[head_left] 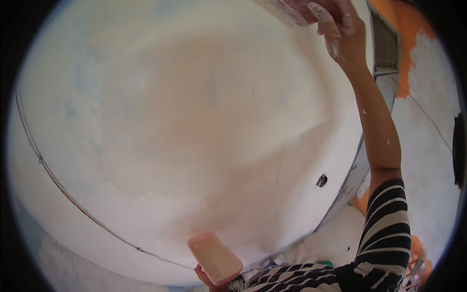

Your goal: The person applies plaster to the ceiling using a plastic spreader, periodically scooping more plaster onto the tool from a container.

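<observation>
My right arm reaches up along the right side, and my right hand (340, 24) is closed on a reddish, flat-looking spreader (297, 10) smeared with white. The spreader is at or close to the pale wall (204, 121), and the picture's upper edge cuts it off. White smears mark my fingers, with a few spots on the forearm. Low in the middle, my left hand (204, 277) grips a pink rectangular tub (215, 258) by its side. Cream-coloured paste fills the tub, which is tilted; part of that hand is hidden behind it.
A thin cable (82, 209) runs along the wall at the lower left. There is a dark round hole (322, 180) in the wall at the right. Farther right are a framed opening (385, 44) and an orange and white patched wall (428, 97).
</observation>
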Demonstrator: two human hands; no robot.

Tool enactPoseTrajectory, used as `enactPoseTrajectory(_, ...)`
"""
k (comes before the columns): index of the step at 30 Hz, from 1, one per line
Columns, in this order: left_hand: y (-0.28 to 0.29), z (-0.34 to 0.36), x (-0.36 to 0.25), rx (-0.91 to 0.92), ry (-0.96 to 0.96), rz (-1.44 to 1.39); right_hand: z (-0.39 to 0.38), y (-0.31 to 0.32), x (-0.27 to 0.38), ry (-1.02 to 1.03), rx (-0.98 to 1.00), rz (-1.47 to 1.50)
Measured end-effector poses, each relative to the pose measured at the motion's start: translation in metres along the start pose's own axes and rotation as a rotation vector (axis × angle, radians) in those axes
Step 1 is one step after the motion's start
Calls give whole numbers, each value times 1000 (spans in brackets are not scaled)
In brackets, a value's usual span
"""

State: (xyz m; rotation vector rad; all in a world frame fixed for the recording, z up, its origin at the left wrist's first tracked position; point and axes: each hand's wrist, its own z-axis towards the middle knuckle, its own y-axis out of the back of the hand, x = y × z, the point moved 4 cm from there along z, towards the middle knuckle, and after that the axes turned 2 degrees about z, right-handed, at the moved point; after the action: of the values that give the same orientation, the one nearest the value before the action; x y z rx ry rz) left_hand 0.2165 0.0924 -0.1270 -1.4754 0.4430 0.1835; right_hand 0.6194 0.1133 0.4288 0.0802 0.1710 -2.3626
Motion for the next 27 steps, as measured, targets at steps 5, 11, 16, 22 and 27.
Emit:
enactPoseTrajectory(5, -27, -10, 4, 49, -4, 27, -160, 20, 19, 36, 363, -177)
enactPoseTrajectory(11, -17, -10, 11, 111, -18, 2, -334, 22, 89, -111, 612, -72)
enactPoseTrajectory(16, -19, -14, 7, 90, -82, 74, -391, 24, 98, -202, 598, -139)
enactPoseTrajectory(22, -24, -17, 4, 103, -150, 108, -391, 17, 88, -254, 524, -183)
enactPoseTrajectory(27, -22, -20, 4, 96, -150, 107, -390, 14, 86, -273, 474, -225)
